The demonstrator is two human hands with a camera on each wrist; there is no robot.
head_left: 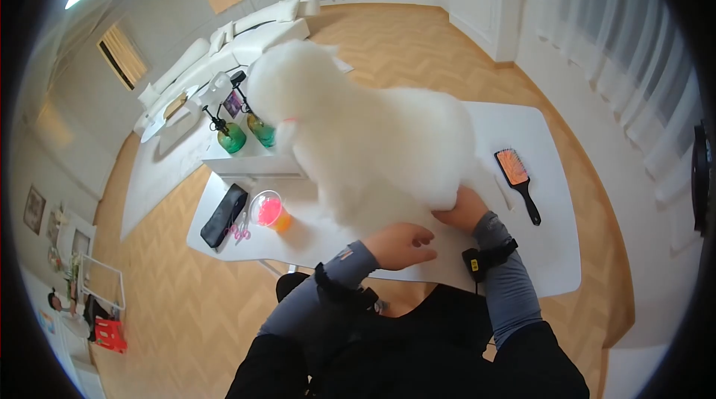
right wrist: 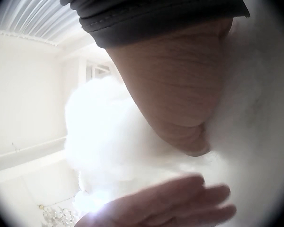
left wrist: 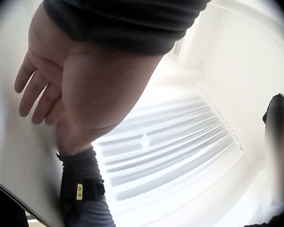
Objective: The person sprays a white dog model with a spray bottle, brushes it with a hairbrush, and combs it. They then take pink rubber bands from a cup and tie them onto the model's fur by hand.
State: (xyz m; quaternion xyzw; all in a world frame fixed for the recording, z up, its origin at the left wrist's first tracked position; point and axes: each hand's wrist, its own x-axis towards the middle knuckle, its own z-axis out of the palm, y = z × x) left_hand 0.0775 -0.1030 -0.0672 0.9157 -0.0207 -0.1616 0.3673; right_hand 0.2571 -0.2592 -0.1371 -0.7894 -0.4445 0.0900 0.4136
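Observation:
A fluffy white dog [head_left: 388,130] stands on the white table [head_left: 552,257], its head turned away toward the far left and a bit of pink-red showing at its neck. My right hand [head_left: 464,211] touches the fur low at its hindquarters; the thumb [right wrist: 199,145] shows against the coat, while the other fingers are buried in it, so I cannot tell whether they grip. Just left of that, my left hand [head_left: 399,244] hovers near the table's front edge, fingers loosely extended and holding nothing. Its palm [left wrist: 94,80] shows large in the left wrist view.
A paddle brush [head_left: 514,171] lies to the right of the dog. On the left are a black case [head_left: 224,216], pink-handled scissors [head_left: 239,232] and a clear cup [head_left: 267,209] with pink and orange contents. Green spray bottles [head_left: 232,138] stand beyond on a white cabinet.

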